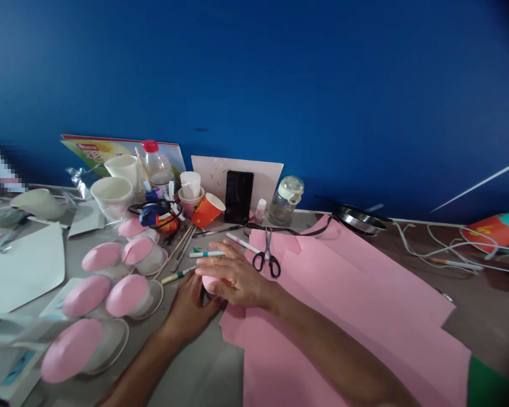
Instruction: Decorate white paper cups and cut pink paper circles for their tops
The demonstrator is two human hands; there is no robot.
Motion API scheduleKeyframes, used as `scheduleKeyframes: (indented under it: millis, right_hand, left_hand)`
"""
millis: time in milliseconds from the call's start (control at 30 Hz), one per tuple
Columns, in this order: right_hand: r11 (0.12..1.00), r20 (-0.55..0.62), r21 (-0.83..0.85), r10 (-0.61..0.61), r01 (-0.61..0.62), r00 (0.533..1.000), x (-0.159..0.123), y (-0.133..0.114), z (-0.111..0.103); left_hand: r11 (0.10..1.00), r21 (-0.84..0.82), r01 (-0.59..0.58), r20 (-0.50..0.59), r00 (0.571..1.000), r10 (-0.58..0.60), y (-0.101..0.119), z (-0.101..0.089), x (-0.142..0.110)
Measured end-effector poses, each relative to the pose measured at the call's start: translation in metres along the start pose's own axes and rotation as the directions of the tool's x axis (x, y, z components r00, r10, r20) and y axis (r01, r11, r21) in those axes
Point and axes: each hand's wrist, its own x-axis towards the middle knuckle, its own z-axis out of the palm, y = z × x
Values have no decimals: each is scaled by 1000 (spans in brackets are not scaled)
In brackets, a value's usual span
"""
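Note:
My right hand [233, 274] lies on top of a small pink-covered cup [210, 284] at the left edge of the pink paper sheets [356, 294], fingers curved over it. From the left, my left hand [190, 302] grips the same cup's side. Black-handled scissors [267, 255] rest on the pink paper just beyond my right hand. Two marker pens [206, 254] [176, 276] lie beside my fingers.
Several paper cups capped with pink paper [127, 294] lie to the left. Behind stand white cups [112, 195], an orange cup [207, 210], a bottle [156, 164], a black phone [238, 196], a glass jar [285, 200] and a metal bowl [360, 219]. White cables [449, 249] run at the right.

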Motion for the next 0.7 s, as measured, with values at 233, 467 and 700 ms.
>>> scheduleKeyframes:
  millis: [233,467,700]
  right_hand:
    - [1000,-48,22,-4,5,999,-1,1,4]
    - [998,-50,63,2,1,999,-2,5,5]
    - [996,-41,85,2,2,999,-3,6,5]
  left_hand:
    - [999,-8,-41,9,999,41,-2,1,1]
    - [999,1,-53,32,998,53,-3,0,1]
    - [1000,-8,-8,29,1000,8,-2,1,1]
